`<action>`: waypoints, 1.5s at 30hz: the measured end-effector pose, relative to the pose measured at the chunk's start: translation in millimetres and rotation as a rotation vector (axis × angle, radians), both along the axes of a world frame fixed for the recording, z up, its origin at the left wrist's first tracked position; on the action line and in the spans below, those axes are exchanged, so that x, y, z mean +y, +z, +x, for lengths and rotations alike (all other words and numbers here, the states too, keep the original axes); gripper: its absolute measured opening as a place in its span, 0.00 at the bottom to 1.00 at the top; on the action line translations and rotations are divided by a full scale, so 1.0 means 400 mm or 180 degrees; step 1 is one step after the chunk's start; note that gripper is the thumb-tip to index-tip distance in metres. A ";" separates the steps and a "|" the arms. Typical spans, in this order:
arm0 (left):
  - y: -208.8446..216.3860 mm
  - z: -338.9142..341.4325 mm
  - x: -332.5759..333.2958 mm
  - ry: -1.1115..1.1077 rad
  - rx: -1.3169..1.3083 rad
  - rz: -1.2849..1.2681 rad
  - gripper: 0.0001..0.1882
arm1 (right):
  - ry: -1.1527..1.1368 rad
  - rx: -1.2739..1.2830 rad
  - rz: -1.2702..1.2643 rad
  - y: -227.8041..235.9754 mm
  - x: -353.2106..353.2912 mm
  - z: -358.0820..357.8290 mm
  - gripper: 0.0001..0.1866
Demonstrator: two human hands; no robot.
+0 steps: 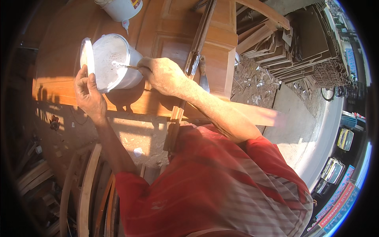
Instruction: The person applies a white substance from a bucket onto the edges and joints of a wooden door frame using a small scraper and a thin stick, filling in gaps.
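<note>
A white plastic bucket [132,71], tipped on its side, lies with its mouth facing left. White smears coat its inside. At the mouth, my left hand [90,93] grips a round white lid [87,59], fingers behind and thumb in front. My right hand [162,75] is closed around a thin stick-like tool [132,67] that reaches into the bucket; white paste clings to its tip, and its exact kind is unclear. Below my right wrist, a putty knife [203,79] rests on the panelled wooden door [169,47]. A long wooden moulding [173,126] crosses under my right forearm.
Another white bucket [120,8] stands at the back of the door. Stacked wooden boards [304,39] rise at the far right, above ground strewn with scraps. Curved wood pieces [87,185] lean at lower left. A road with parked vehicles [333,170] runs along the right edge.
</note>
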State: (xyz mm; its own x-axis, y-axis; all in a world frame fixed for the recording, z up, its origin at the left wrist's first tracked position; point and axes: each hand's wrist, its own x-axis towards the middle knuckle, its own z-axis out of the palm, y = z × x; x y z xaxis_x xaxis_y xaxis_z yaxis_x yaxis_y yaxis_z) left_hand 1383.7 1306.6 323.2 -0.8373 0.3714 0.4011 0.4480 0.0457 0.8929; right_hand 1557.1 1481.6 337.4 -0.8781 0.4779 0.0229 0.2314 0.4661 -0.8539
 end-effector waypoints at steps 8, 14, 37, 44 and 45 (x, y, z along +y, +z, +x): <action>-0.013 -0.005 -0.008 -0.0043 0.0747 -0.0800 0.10 | -0.0199 0.0262 -0.1297 0.062 0.059 0.101 0.13; 0.009 0.024 0.011 -0.0014 0.1342 -0.1495 0.09 | -0.0534 0.0334 -0.1517 0.085 0.161 0.308 0.15; -0.030 0.497 -0.099 -0.1767 -0.1508 -0.2883 0.46 | 0.0090 -0.0760 0.1359 -0.003 0.195 0.406 0.10; -0.102 0.535 -0.137 -0.1543 -0.1220 -0.2904 0.38 | -0.0103 -0.0943 0.1679 0.004 0.220 0.380 0.08; -0.103 0.536 -0.138 -0.1529 -0.1229 -0.2901 0.38 | -0.0088 -0.0941 0.1680 0.014 0.215 0.377 0.08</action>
State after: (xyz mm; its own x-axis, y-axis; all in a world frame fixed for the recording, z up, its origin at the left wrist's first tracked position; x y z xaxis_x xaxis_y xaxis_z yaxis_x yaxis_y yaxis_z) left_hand 1598.2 1251.6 281.9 -0.5363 0.7160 -0.4469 0.2935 0.6547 0.6966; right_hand 1707.8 1567.8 343.2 -0.8709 0.4910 0.0201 0.4416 0.7997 -0.4067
